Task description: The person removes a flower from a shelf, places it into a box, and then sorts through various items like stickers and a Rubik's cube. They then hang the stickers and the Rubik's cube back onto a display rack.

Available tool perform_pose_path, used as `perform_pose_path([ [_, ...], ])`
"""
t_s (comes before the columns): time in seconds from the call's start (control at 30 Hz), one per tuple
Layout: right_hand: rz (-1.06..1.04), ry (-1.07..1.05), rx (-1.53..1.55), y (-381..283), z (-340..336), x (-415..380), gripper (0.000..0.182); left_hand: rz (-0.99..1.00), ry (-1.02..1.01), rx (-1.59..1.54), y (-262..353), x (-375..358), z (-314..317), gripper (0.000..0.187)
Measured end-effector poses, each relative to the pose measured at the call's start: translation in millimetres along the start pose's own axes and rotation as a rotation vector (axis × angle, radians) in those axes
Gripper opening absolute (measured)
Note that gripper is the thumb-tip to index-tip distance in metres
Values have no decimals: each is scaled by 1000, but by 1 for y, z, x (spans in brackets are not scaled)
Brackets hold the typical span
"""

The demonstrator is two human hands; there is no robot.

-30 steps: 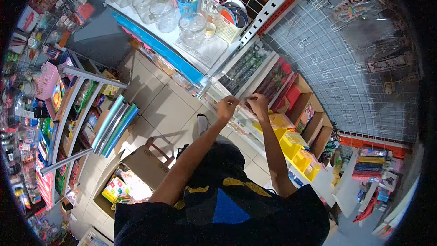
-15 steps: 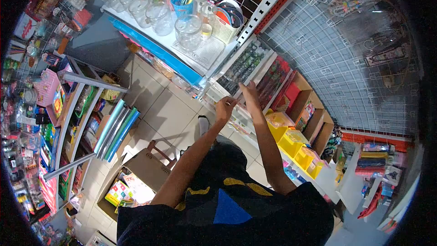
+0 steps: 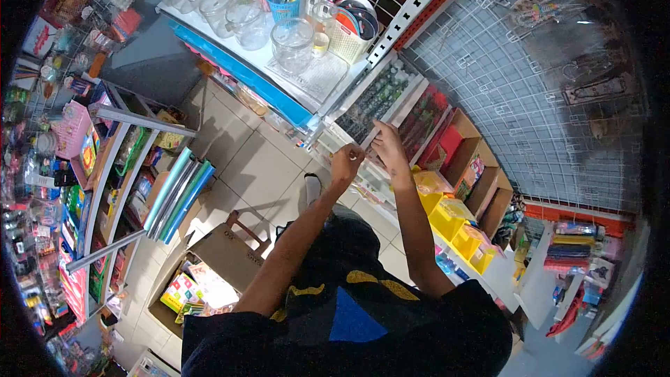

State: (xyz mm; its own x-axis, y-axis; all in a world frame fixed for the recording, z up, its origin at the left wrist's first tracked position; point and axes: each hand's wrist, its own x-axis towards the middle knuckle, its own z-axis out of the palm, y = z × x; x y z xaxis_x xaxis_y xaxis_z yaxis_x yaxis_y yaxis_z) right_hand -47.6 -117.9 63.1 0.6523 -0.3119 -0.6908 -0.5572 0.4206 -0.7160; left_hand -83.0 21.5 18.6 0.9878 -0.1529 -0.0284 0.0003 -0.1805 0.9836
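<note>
My left hand (image 3: 346, 165) is curled closed at the front edge of the display boxes; what its fingers hold, if anything, I cannot tell. Just to the right, my right hand (image 3: 390, 146) has its fingers apart, with the index finger stretched toward a clear-covered box of small dark items (image 3: 372, 103). Beside that box lies another with red and dark items (image 3: 426, 113). Both hands are close together over the front of this row.
Clear jars (image 3: 292, 45) and a blue basket (image 3: 283, 1) stand on the white shelf ahead. Yellow bins (image 3: 448, 218) line the right side. An open cardboard box (image 3: 222, 255) sits on the floor at left, near rolls (image 3: 183, 199) and a stocked rack.
My left hand has curled tighter and turned slightly. The right hand has shifted a little to the right and down, its fingers spreading from their earlier reach over the box.
</note>
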Motion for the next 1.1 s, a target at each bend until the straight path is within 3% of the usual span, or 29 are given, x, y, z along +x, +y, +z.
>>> perform_pose_path([
  [0.2,145,-78,-19,-3,-11,14,80,-88,-18,-16,2,1,-1,17],
  [0.4,37,-113,9,15,-17,14,78,-68,-14,-29,-3,4,3,21],
  [0.5,133,-156,1,14,-23,14,73,-13,-30,37,-3,6,-2,22],
  [0.7,108,-281,18,-5,-23,-22,45,21,-31,272,2,6,-1,24],
  [0.8,168,-377,74,-7,-22,-8,48,28,-52,274,-4,6,-1,25],
  [0.9,197,-388,53,-8,-26,0,44,57,-63,301,-7,8,0,25],
  [1.0,382,-428,244,-14,-33,10,38,39,-64,325,-8,7,4,24],
  [1.1,394,-410,230,-14,-30,4,36,30,-52,325,-3,9,3,23],
])
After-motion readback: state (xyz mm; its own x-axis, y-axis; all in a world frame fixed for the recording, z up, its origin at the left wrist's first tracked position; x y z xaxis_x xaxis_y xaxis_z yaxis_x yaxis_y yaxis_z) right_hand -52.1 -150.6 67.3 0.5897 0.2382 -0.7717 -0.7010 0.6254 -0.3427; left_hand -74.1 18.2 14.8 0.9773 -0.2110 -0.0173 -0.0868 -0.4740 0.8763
